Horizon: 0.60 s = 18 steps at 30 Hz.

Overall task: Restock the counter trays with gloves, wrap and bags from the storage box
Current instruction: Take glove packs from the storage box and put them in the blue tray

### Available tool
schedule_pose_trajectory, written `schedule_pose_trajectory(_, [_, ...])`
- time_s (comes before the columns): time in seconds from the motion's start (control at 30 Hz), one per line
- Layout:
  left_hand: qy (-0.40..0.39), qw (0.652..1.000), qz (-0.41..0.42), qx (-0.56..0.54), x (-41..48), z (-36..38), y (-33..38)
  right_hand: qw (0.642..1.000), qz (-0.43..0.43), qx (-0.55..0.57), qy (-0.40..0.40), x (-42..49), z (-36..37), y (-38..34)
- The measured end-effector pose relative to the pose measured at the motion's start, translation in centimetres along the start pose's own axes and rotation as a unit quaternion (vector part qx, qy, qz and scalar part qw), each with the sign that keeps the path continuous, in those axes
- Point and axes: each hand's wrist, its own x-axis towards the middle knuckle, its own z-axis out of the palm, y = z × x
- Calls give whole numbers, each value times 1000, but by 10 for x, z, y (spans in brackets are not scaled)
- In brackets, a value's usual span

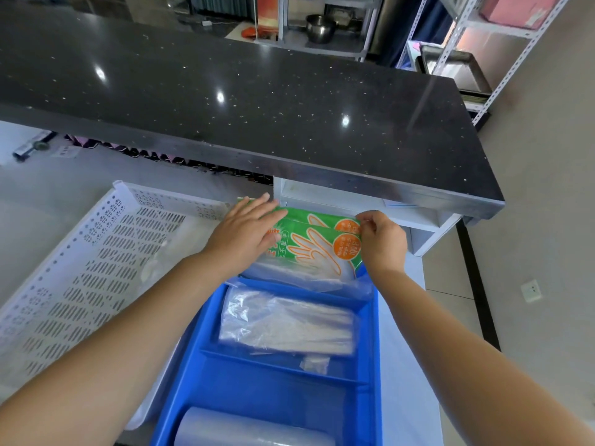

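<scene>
Two green glove packs (317,244) with an orange hand drawing lie stacked in the far compartment of the blue tray (370,342). My left hand (246,231) rests flat on their left end, fingers spread. My right hand (381,241) pinches the packs' right edge between thumb and fingers. The tray's middle compartment holds a clear packet of plastic bags (288,323). A roll of wrap (244,428) lies in the near compartment, partly cut off by the frame's lower edge.
A white perforated basket (87,265) sits left of the blue tray on the pale counter. A black speckled raised countertop (244,101) overhangs the far side. Metal shelving (467,43) and a steel bowl (320,27) stand beyond it.
</scene>
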Motion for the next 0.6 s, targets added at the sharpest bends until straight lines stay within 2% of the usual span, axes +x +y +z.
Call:
schedule_pose_trajectory(0.13, [80, 996, -30, -10, -24, -15, -1, 999, -29, 26, -5, -2, -5, 9])
schedule_pose_trajectory(0.2, [91, 995, -44, -22, -42, -16, -4, 994, -100, -1, 41, -11, -9, 12])
schedule_pose_trajectory(0.27, [73, 995, -54, -35, -60, -16, -8, 976, -207, -17, 61, -25, -14, 15])
schedule_pose_trajectory(0.37, [17, 999, -31, -9, -80, -11, -9, 930, -366, -39, -18, -51, -18, 19])
schedule_pose_trajectory(0.43, [-9, 999, -15, 38, -84, -6, -6, 893, -434, -79, -91, -62, -16, 19])
schedule_pose_trajectory(0.5, [-15, 997, -16, 77, -81, -3, -2, 867, -458, -136, -144, -64, -13, 16])
schedule_pose_trajectory(0.6, [-34, 992, -23, 119, -75, 2, 1, 860, -440, -190, -177, -60, -9, 11])
